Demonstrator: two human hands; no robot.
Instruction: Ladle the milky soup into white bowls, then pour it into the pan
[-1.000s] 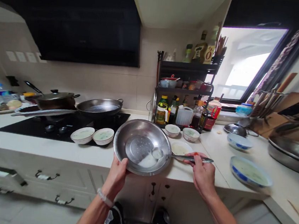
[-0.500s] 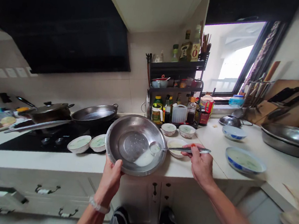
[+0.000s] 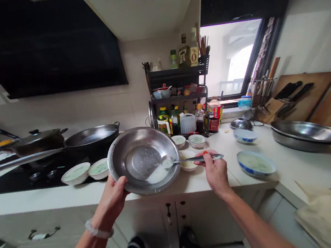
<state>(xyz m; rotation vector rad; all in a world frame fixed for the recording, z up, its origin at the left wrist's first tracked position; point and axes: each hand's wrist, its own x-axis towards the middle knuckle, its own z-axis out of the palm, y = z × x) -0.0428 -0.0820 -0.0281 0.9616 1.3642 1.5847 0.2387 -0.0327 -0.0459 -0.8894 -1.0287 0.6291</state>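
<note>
My left hand [image 3: 114, 197] grips the lower left rim of a steel basin [image 3: 137, 164], which is tilted and has some milky liquid pooled at its lower right. My right hand [image 3: 215, 172] is closed around the handle of a metal ladle [image 3: 167, 162]; the ladle's bowl is inside the basin, over the liquid. Behind the ladle handle, a small bowl [image 3: 189, 165] is partly hidden. Two more small bowls of pale soup, one [image 3: 178, 141] beside the other [image 3: 197, 140], stand behind the basin. Left of the basin are two filled bowls [image 3: 75, 173].
A wok [image 3: 91, 136] and a lidded pan [image 3: 35, 140] are on the stove at left. A black rack [image 3: 178, 70] of bottles stands behind. To the right are a blue-patterned soup bowl [image 3: 256, 164], a smaller bowl [image 3: 245, 136], large steel pans [image 3: 306, 135] and a knife block [image 3: 273, 108].
The view has turned to the right, so the counter items sit further left in the picture. Both hands keep their hold, and the ladle stays inside the basin.
</note>
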